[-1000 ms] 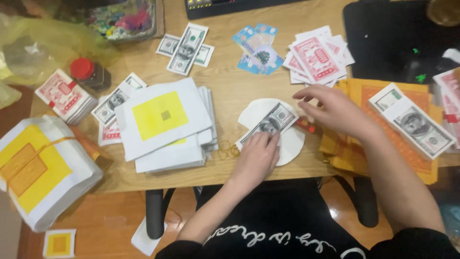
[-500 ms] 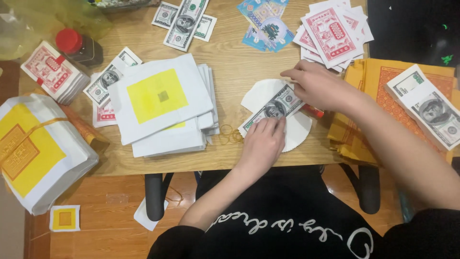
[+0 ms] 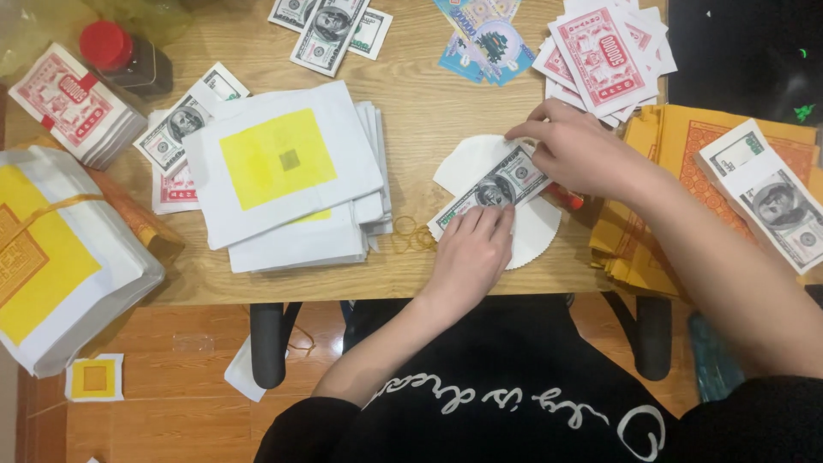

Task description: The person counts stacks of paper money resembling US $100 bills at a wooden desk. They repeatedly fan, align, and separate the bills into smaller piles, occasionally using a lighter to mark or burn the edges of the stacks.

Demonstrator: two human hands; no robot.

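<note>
Your banknote (image 3: 495, 186) lies flat on the round white paper (image 3: 531, 236) on the table (image 3: 420, 103), long axis diagonal from lower left to upper right. Your left hand (image 3: 470, 253) presses its near edge, fingers together; your right hand (image 3: 579, 154) pinches its far end.

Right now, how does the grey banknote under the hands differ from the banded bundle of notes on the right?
The grey banknote is a thin, loose piece on a white round paper, pinned by both hands; the banded bundle is thick, wrapped in a white band, untouched on orange sheets. Both show grey portrait print.
</note>
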